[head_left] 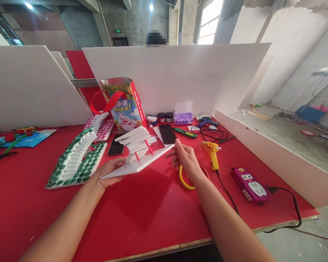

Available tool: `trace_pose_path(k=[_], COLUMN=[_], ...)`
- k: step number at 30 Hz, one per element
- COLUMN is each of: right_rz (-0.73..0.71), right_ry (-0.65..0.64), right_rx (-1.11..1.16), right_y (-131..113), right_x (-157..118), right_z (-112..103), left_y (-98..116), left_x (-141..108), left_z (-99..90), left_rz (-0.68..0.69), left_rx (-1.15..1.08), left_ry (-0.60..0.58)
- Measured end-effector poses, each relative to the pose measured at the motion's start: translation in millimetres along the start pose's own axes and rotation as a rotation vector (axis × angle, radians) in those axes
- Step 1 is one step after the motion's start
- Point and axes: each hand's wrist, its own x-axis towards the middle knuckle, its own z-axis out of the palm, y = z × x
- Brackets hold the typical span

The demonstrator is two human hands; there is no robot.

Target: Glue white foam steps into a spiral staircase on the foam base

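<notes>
A white foam-board model (142, 163), with a flat panel, stepped white strips (133, 143) and two pink sticks (149, 146), is held tilted above the red table. My left hand (112, 173) grips its left end from below, fingers wrapped round the edge. At the opposite corner is my right hand (184, 156), thumb up against the tip and fingers curled under it. Below my right wrist lies a yellow ring (185, 181), partly hidden by the arm. Left of the model sits a similar white piece studded with green gems (76, 160).
A yellow glue gun (213, 156) and a purple power strip (250, 185) with cords lie to the right. Behind are a phone (167, 134), a green cutter (185, 133), a tissue pack (183, 118) and a printed bag (124, 105). White boards (180, 76) wall the table's back.
</notes>
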Motion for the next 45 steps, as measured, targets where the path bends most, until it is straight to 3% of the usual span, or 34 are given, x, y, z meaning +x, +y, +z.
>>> trace_pose_path(k=[4, 8, 13, 17, 25, 31, 37, 41, 45], right_rz=[-0.008, 0.008, 0.049, 0.071, 0.115, 0.081, 0.051, 0.031, 0.007], right_ry=[0.027, 0.037, -0.02, -0.014, 0.004, -0.018, 0.017, 0.013, -0.035], right_rx=[-0.006, -0.114, -0.131, -0.107, -0.068, -0.081, -0.169, -0.265, -0.416], right_y=[-0.6, 2.1, 5.2, 5.5, 5.6, 6.9, 17.5, 21.8, 27.8], right_x=[1.1, 3.4, 3.5, 3.3, 5.0, 5.3, 11.4, 13.2, 16.1], right_z=[-2.9, -4.2, -0.3, 0.1, -1.3, 0.9, -3.7, -6.1, -4.2], left_y=[-0.4, 2.7, 0.3, -2.5, -12.9, -29.3, -43.5, -37.2, -21.4], left_x=[3.6, 9.3, 12.1, 0.2, -27.3, -38.5, -60.0, -64.2, -50.5], left_z=[-4.2, -13.0, -18.0, -14.8, -9.6, -8.6, -26.5, -47.4, -42.8], left_rz=[-0.032, 0.049, 0.133, 0.172, 0.187, 0.208, 0.185, 0.211, 0.395], left_rx=[0.023, 0.16, 0.122, 0.153, 0.061, 0.084, 0.321, 0.518, 0.642], left_ry=[0.014, 0.009, 0.017, 0.012, 0.165, 0.132, 0.017, 0.088, 0.164])
